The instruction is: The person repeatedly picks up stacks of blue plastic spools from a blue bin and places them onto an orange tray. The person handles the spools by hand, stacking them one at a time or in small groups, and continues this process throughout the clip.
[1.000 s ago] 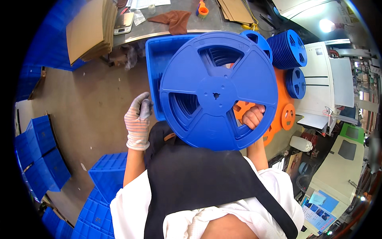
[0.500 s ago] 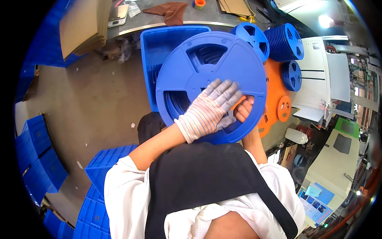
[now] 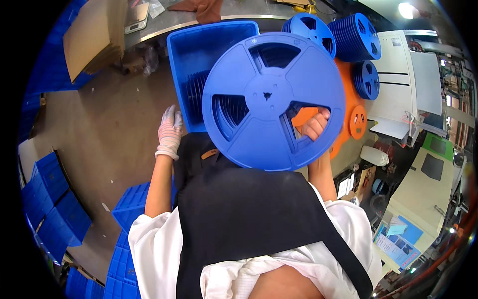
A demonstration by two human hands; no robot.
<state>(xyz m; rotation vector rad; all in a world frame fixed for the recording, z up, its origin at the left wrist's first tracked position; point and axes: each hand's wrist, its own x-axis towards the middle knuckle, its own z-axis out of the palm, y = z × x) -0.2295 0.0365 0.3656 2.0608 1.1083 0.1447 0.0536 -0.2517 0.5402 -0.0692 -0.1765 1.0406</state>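
Observation:
A large blue reel (image 3: 311, 65) with three cut-out windows fills the middle, tilted in front of my apron. My right hand (image 3: 316, 124) is bare and closed on it, its fingers curled at the lower right window. More blue discs show through the other windows; whether they are joined to this reel I cannot tell. My left hand (image 3: 170, 132), in a striped grey-tipped glove, is off the reel. It holds nothing, its fingers stretched out beside the near left side of a blue crate (image 3: 191, 42). Several blue reels stand on edge inside that crate, partly hidden by the large one.
Behind the crate runs a grey table (image 3: 174, 24) with a brown cloth (image 3: 204, 9). Stacked blue reels (image 3: 356, 37) and an orange reel (image 3: 357, 122) lie on the right around an orange surface (image 3: 347, 87). Blue bins (image 3: 59, 199) and cardboard (image 3: 94, 37) are at the left.
My left hand has left the reel's face and moved left to the crate's side. The reel has shifted slightly right and up, with my right hand still on it.

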